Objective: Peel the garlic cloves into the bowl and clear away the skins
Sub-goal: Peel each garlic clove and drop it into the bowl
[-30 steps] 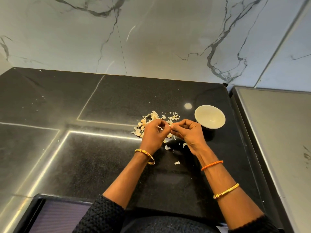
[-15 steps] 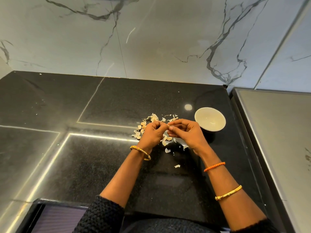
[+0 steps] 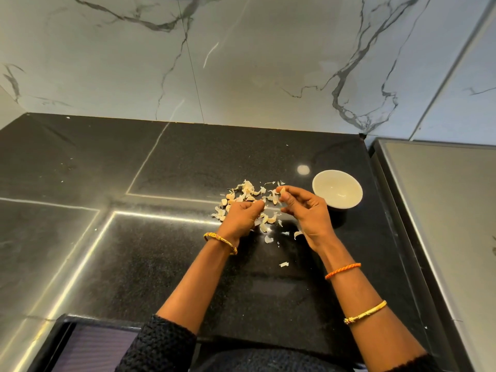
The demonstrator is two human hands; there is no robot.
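The right hand point(image 3: 308, 210) hovers over the black stone desk point(image 3: 166, 264), its thumb and forefinger pinching a pale garlic clove point(image 3: 282, 191) at the fingertips, the other fingers curled loosely below. The left hand point(image 3: 241, 216) sits at about 9 o'clock from it, a small gap between the two; its fingers are curled in and the tips seem to nip a scrap of skin, though that scrap is too small to be sure of.

Under and beyond both hands lies the scatter of garlic skins point(image 3: 248, 187), mixed with a few unpeeled cloves point(image 3: 224, 202) at the heap's 9 o'clock edge. Loose flakes trail off toward 6 o'clock, the farthest flake point(image 3: 284, 264) lying alone between the two forearms.

The white bowl point(image 3: 337, 188) stands on the desk at 3 o'clock from the right hand's fingertips, near but not touching. Whether anything lies in it cannot be told, as a bright spot on its inner wall may be only a glint.

A gold bangle point(image 3: 221, 241) circles the left wrist; an orange thread band point(image 3: 343, 271) and a second gold bangle point(image 3: 365, 313) sit on the right forearm. Dark knitted sleeves point(image 3: 161, 345) show at the lower edge. A veined marble wall point(image 3: 241, 63) rises at 12 o'clock, and a grey steel surface point(image 3: 442, 224) adjoins the desk at 3 o'clock
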